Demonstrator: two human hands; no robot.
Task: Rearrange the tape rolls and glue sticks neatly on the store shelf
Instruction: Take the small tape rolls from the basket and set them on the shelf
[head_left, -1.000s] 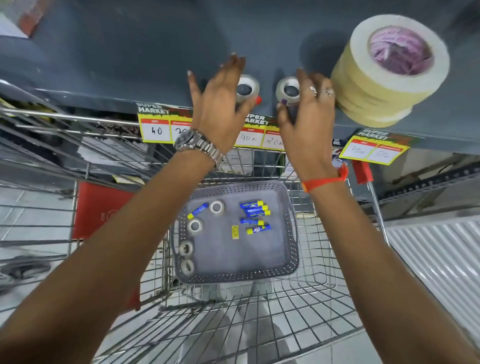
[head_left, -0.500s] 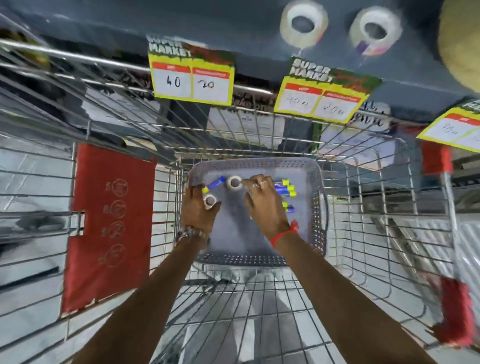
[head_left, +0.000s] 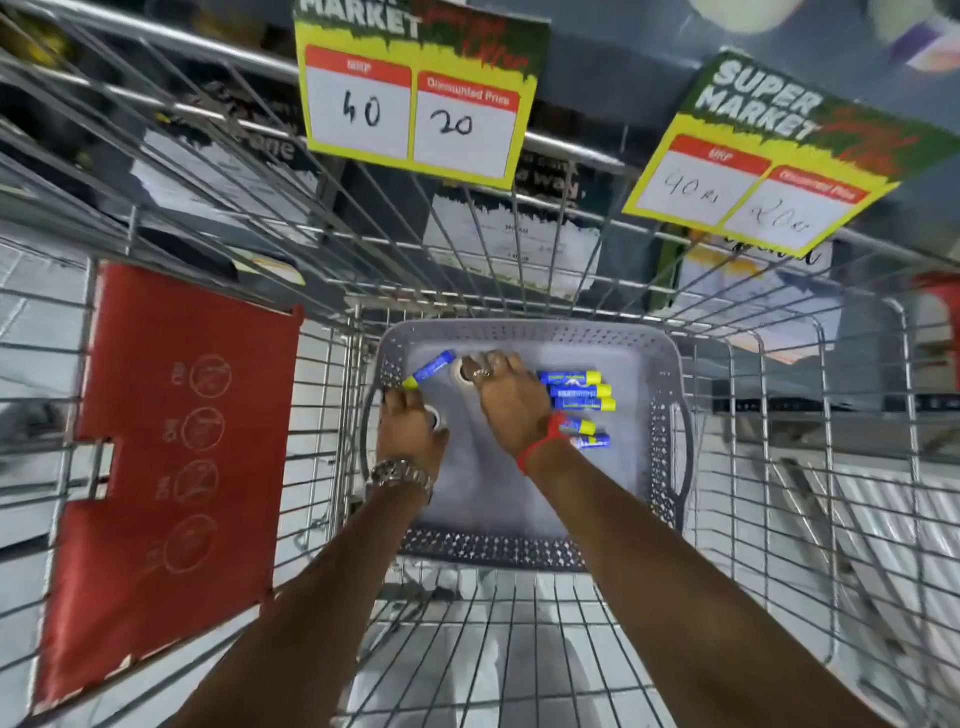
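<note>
Both my hands reach down into a grey perforated basket (head_left: 670, 447) that sits in a wire shopping cart. My left hand (head_left: 408, 428) curls its fingers over a small clear tape roll (head_left: 435, 417) near the basket's left wall. My right hand (head_left: 506, 400) grips another small tape roll (head_left: 464, 373) at the basket's far side. One blue and yellow glue stick (head_left: 430, 368) lies tilted between the hands. Several more glue sticks (head_left: 576, 391) lie side by side to the right of my right hand. Any other rolls are hidden under my arms.
The wire cart (head_left: 779, 467) surrounds the basket, with a red flap (head_left: 171, 457) on its left. Two yellow price tags (head_left: 415, 114) hang from the grey shelf edge above. Two tape rolls on the shelf (head_left: 737, 13) show blurred at the top right.
My hands left two tape rolls on the shelf and dropped into the basket. They now close on two more rolls, and the view has tilted further down.
</note>
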